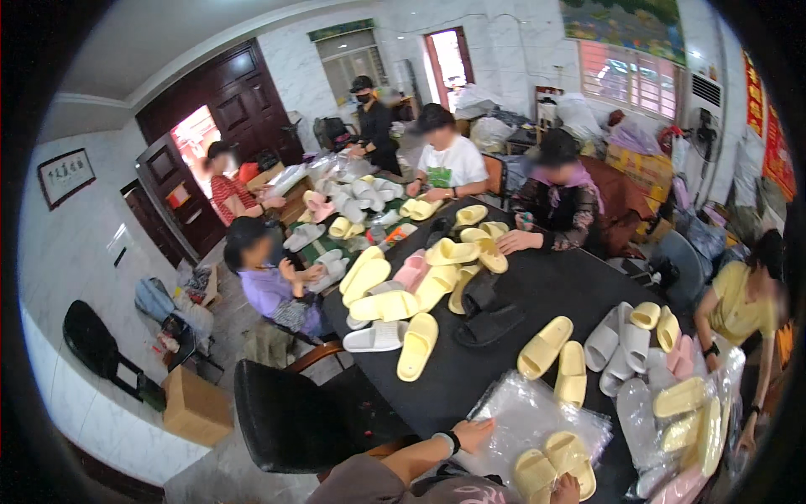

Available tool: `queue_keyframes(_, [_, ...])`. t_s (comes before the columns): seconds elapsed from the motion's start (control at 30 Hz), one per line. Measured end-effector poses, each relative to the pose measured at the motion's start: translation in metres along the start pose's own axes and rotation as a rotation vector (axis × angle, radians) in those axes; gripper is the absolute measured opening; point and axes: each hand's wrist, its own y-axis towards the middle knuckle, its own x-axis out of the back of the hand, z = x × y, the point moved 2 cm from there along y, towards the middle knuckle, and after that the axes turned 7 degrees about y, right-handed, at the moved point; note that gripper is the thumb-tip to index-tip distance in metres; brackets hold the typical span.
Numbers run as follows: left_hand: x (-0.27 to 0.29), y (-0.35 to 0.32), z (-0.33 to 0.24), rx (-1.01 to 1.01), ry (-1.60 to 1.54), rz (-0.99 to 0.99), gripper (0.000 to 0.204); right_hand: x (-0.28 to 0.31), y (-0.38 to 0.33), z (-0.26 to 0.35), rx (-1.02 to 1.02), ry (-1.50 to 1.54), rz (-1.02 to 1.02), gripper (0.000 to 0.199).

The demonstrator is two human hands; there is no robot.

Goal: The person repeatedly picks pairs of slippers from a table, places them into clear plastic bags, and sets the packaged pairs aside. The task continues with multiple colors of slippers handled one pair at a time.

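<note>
My left hand lies at the left edge of a stack of clear plastic bags, its fingers looking stretched out over the film. At the lower edge, my right hand has its fingers closed at a pair of pale yellow slide slippers, which rest side by side over the near part of the bags. Part of this hand is cut off by the frame. Just beyond the bags lie two more yellow slippers. Grey slippers sit to their right.
Loose yellow slippers, a pink one and black ones cover the black table's far part. Bagged slippers pile up at the right. A black chair stands at my left. Several people work around the tables.
</note>
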Motion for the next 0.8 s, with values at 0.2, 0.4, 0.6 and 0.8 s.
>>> queue_keyframes(0.2, [0.011,-0.002,0.005,-0.048,-0.001,0.045,0.119,0.051,-0.07,0.018,-0.59,0.315,-0.108,0.025])
queue_keyframes(0.4, [0.014,-0.008,0.006,-0.053,-0.048,0.008,0.124,0.106,-0.095,0.024,-0.812,0.399,-0.549,0.025])
queue_keyframes(0.6, [0.004,0.0,0.003,-0.005,-0.005,-0.033,0.12,0.165,0.033,0.106,-0.658,0.603,-0.624,0.03])
queue_keyframes(0.8, [0.017,-0.006,-0.006,0.022,0.029,-0.084,0.117,0.064,0.103,0.097,-0.486,0.371,-0.119,0.025])
